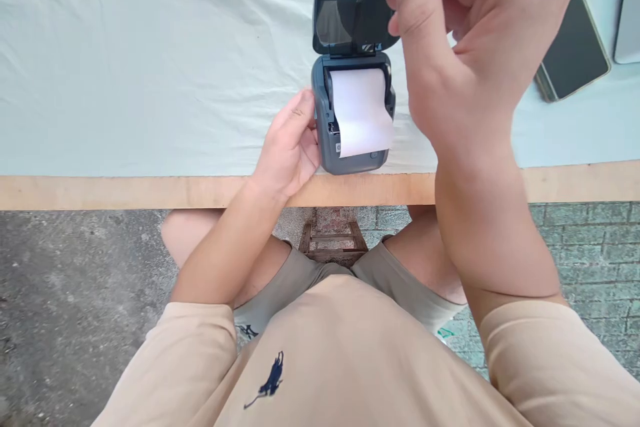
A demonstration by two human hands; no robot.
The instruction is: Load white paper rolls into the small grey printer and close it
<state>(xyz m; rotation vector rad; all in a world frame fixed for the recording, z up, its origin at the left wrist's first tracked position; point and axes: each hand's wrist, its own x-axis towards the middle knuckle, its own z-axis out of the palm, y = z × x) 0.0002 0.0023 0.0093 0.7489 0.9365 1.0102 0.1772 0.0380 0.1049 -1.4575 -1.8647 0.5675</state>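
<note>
Left hand curled against the left side of the small printer, thumb along its edge. Right hand bent at right of the printer's raised lid, thumb and fingertips drawn close; can't tell if they pinch it. Printer sits near the front of the cloth, white paper running from its bay over its front. Step looks like paper loading; next move probably calls for a straight strip, body steadied, lid swung down. Phone-like slab right of printer, well apart.
</note>
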